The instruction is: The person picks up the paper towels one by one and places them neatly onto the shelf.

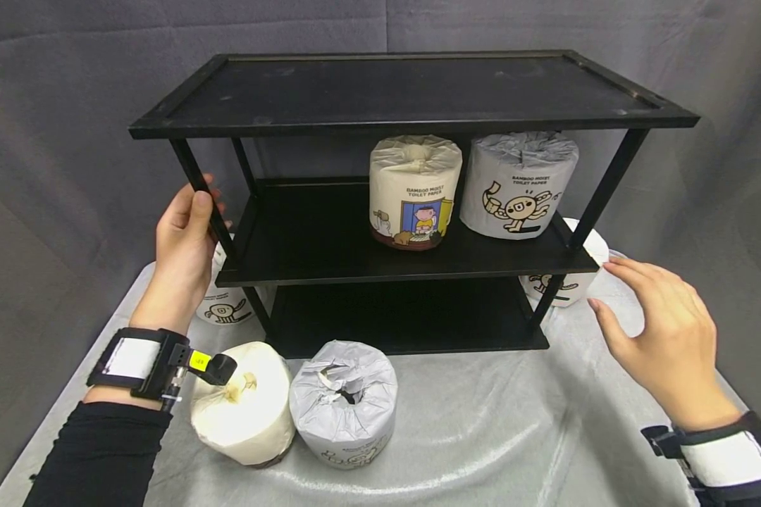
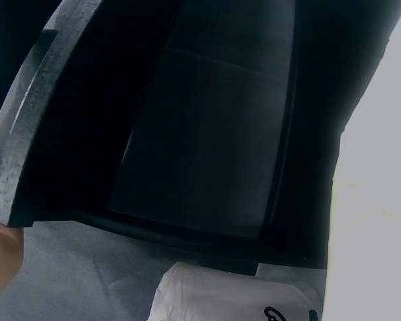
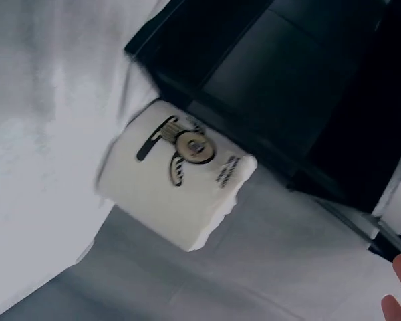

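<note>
Rack (image 1: 412, 91), probably stiff but light, stands between your left hand (image 1: 187, 239), gripping its left post (image 1: 190, 166), and your wide-spread right hand (image 1: 666, 331), near its right post (image 1: 611, 186), a likely second hold.

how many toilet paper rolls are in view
6 visible. Middle shelf: cream roll, white roll. Cloth in front: cream-topped roll, grey-topped roll. Beside the black rack: left-side roll, right-side roll, both partly blocked. Others may be hidden behind it.

Soft light puts sheen on the cloth (image 1: 456, 454), while the left wrist view is dim, the right blurred
</note>
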